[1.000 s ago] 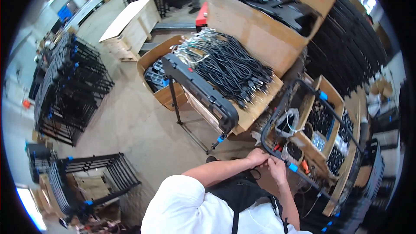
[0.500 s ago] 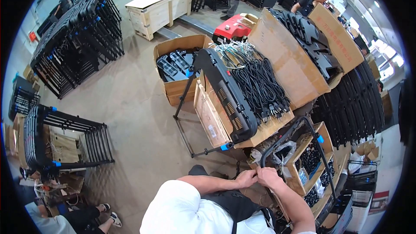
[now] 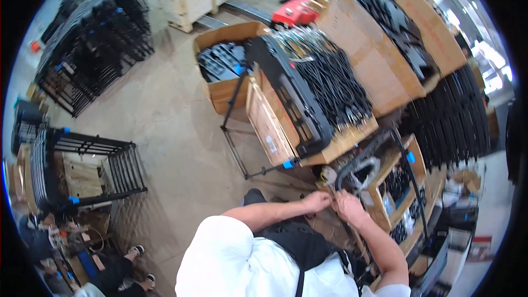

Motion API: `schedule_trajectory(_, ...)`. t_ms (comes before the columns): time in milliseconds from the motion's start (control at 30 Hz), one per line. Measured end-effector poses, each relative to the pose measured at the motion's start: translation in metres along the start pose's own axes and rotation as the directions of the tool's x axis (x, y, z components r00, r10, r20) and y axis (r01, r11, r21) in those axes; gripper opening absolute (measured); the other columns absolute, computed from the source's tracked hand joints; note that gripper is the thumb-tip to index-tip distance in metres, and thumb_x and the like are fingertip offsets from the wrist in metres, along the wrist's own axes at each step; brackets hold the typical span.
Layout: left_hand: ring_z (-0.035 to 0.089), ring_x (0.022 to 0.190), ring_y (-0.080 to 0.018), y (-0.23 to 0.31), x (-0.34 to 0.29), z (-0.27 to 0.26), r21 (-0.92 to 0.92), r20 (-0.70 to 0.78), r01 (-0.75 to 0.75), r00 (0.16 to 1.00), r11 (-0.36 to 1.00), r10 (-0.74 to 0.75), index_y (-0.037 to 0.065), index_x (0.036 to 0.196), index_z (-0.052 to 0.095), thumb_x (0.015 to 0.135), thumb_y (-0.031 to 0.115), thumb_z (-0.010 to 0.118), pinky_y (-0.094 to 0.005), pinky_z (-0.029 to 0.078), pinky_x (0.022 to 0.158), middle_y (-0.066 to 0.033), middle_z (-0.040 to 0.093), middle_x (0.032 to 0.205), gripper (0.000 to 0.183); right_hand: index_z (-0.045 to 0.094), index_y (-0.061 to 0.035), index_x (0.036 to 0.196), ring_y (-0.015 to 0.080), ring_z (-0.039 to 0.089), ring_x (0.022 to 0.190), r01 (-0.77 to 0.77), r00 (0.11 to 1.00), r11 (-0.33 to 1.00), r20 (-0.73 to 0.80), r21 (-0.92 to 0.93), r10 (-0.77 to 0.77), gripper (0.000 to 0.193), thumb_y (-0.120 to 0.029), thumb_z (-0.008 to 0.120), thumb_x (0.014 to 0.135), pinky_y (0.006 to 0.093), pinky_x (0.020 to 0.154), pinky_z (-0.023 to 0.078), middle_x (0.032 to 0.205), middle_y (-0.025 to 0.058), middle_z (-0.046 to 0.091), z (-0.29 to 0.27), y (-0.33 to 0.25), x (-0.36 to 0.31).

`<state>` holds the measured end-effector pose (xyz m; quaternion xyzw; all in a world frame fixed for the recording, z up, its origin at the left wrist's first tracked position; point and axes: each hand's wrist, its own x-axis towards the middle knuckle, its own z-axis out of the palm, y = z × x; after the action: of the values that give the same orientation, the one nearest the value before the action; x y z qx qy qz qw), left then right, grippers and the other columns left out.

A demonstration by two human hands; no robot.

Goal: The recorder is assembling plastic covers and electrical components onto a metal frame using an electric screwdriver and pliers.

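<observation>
My left hand (image 3: pixel 317 202) and my right hand (image 3: pixel 351 210) meet in front of me with their fingers bent together in a pinch. Whatever small thing lies between the fingertips is hidden. A black tubular frame (image 3: pixel 360 160) with a blue clip runs down beside my right hand, and its curved corner passes behind the fingers. Just above the hands sits a whitish roll (image 3: pixel 328 174). Right of them stands a wooden parts box (image 3: pixel 379 207) with compartments holding small black parts.
A black panel on tube legs (image 3: pixel 291 96) leans beside a pile of black power cords (image 3: pixel 335 74). Cardboard boxes (image 3: pixel 223 96) hold black parts. Stacked black frames (image 3: pixel 96 41) stand far left, more frames (image 3: pixel 93 151) at left. Another person's legs (image 3: pixel 126 269) show lower left.
The view has tilted, so most surroundings sit higher in the picture. My hands stay together beside the frame's corner, with a slight gap opened between them.
</observation>
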<state>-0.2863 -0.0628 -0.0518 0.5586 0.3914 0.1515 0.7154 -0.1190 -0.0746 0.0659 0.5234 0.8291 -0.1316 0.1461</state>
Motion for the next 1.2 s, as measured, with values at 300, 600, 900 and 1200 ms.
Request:
schedule_trajectory(300,0.047,0.076,-0.0065,-0.019,0.011,-0.009,-0.184,0.164,0.049,0.986,0.982,-0.018,0.008,0.108,0.071,0.107,0.022,0.057,-0.0263,0.04,0.067,0.0063,0.057,0.084,0.02,0.066,-0.0016,0.11,0.0399,0.067,0.095,0.029,0.984,0.923,-0.173,0.383,0.041,0.019,-0.014,0.065,0.095,0.0486,0.081,0.056,0.101,0.0181,0.065,0.004,0.016,-0.011)
schedule_trajectory(600,0.049,0.077,-0.0094,-0.006,0.004,-0.01,-0.147,0.173,0.088,0.983,0.985,-0.062,0.006,0.103,0.071,0.105,0.024,0.058,-0.0291,0.041,0.069,0.0024,0.06,0.084,0.021,0.066,-0.0031,0.105,0.0333,0.066,0.091,0.241,0.938,0.927,-0.312,0.288,-0.147,0.019,-0.008,0.068,0.087,0.0414,0.079,0.056,0.097,0.0118,0.061,0.008,0.018,-0.01)
schedule_trajectory(900,0.041,0.065,-0.007,-0.006,0.007,-0.011,-0.235,0.18,0.15,0.978,0.96,-0.108,0.007,0.1,0.069,0.105,0.02,0.056,-0.027,0.034,0.057,0.0059,0.051,0.074,0.019,0.067,-0.0056,0.105,0.0324,0.065,0.092,0.281,0.938,0.911,-0.288,0.301,-0.194,0.017,-0.006,0.064,0.089,0.0417,0.08,0.055,0.095,0.01,0.058,0.013,0.023,-0.004)
schedule_trajectory(1200,0.055,0.077,-0.0131,0.003,0.005,-0.015,-0.085,0.042,0.118,0.993,0.989,-0.114,0.005,0.104,0.075,0.101,0.024,0.059,-0.0321,0.046,0.068,-0.0009,0.064,0.082,0.025,0.067,-0.0035,0.101,0.0347,0.066,0.091,0.196,0.966,0.945,-0.218,0.262,-0.14,0.013,-0.008,0.066,0.089,0.0439,0.08,0.055,0.092,0.0135,0.06,-0.001,0.016,0.006)
